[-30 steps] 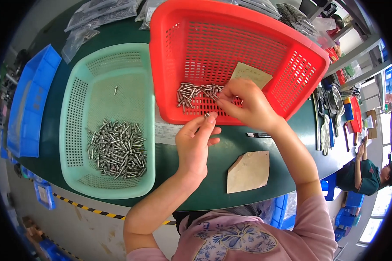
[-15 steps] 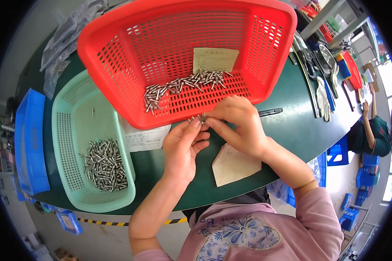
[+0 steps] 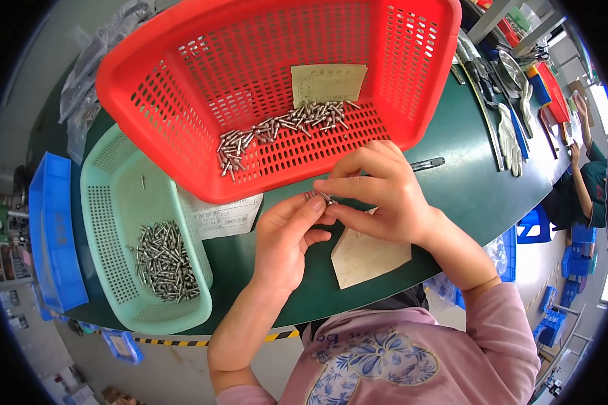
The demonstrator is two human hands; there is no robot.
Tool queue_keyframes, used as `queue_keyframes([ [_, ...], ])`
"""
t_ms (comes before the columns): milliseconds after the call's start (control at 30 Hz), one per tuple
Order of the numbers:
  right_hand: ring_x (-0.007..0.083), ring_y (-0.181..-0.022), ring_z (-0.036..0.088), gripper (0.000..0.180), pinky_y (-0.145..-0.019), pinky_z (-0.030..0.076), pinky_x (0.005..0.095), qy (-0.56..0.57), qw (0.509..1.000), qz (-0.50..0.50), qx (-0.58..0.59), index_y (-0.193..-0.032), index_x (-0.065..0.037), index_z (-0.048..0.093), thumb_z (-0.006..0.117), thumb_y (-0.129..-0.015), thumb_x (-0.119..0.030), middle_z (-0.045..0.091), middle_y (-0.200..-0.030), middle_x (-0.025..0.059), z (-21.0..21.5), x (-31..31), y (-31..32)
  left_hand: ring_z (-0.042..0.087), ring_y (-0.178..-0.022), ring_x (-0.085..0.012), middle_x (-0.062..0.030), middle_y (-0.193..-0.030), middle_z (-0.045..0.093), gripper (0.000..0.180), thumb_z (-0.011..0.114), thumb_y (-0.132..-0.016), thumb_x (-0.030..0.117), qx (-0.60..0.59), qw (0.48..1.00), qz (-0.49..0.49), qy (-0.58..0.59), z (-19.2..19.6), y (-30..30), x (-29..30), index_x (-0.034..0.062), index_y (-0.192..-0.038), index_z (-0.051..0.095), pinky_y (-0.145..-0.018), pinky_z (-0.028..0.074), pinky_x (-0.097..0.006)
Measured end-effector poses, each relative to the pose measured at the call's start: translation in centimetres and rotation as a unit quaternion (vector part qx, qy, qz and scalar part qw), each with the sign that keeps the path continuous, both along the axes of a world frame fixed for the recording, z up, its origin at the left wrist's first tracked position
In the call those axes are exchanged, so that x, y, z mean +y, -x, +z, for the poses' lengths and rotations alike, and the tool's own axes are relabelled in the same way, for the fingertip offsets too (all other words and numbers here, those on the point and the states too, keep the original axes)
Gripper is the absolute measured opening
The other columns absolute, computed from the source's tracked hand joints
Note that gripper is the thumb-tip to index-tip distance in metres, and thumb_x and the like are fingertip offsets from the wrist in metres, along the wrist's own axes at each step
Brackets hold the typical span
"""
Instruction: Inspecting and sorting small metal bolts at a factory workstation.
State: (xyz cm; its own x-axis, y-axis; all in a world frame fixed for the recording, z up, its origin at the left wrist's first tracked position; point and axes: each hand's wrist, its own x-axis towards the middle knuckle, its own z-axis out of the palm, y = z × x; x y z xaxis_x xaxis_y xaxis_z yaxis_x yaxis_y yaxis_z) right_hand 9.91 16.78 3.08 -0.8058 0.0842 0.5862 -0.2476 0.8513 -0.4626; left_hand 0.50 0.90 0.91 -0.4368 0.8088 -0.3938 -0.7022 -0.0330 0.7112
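Note:
Close in front of the red basket (image 3: 182,169), my left hand (image 3: 285,233) and my right hand (image 3: 384,196) meet at the fingertips. My left thumb and fingers pinch several small silvery metal pins (image 3: 327,198), partly hidden by the fingers. The right thumb and index finger close on the same pins from the other side. A loose band of similar pins (image 3: 277,127) lies along the bottom of the red basket, below a pale paper card (image 3: 329,82). Many more pins (image 3: 165,263) are heaped in the light green basket (image 3: 197,317) at left.
Under the baskets lies a printed sheet (image 3: 230,217) on the green table (image 3: 277,314). A tan piece of card (image 3: 368,256) is near my right forearm, a black pen-like tool (image 3: 427,164) beyond it. Gloves (image 3: 510,142) lie far right; a blue bin (image 3: 54,229) stands left.
My right fingers have shifted their hold on the pins, the index finger now lifted higher above the thumb. The view has shifted slightly; the baskets and their heaps look the same.

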Motion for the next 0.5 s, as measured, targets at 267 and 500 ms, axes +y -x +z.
queue_keyframes([
  [267, 0.0184, -0.071, 0.054, 0.031, -0.069, 0.04, 0.0326, 0.011, 1.0, 0.027, -0.01, -0.086, -0.011, 0.069, 0.077, -0.061, -0.026, 0.058, -0.08, -0.0019, -0.39, 0.77, -0.36, 0.062, -0.083, -0.0118, -0.0071, -0.097, 0.065, 0.023, 0.058, -0.09, 0.017, -0.007, 0.999, -0.048, 0.005, 0.55, 0.21, -0.02, -0.0013, -0.104, 0.063, -0.063, 0.053, -0.022],
  [500, 0.0171, -0.07, 0.054, 0.043, -0.068, 0.039, 0.0324, 0.037, 0.998, 0.032, -0.036, -0.095, -0.009, 0.069, 0.08, -0.059, -0.031, 0.061, -0.083, -0.0007, -0.47, 0.27, -0.5, 0.062, -0.082, -0.0134, -0.0081, -0.099, 0.062, 0.017, 0.057, -0.089, 0.009, 0.033, 0.997, -0.075, -0.011, 0.35, 0.13, -0.27, -0.0049, -0.094, 0.064, -0.064, 0.052, -0.022],
])
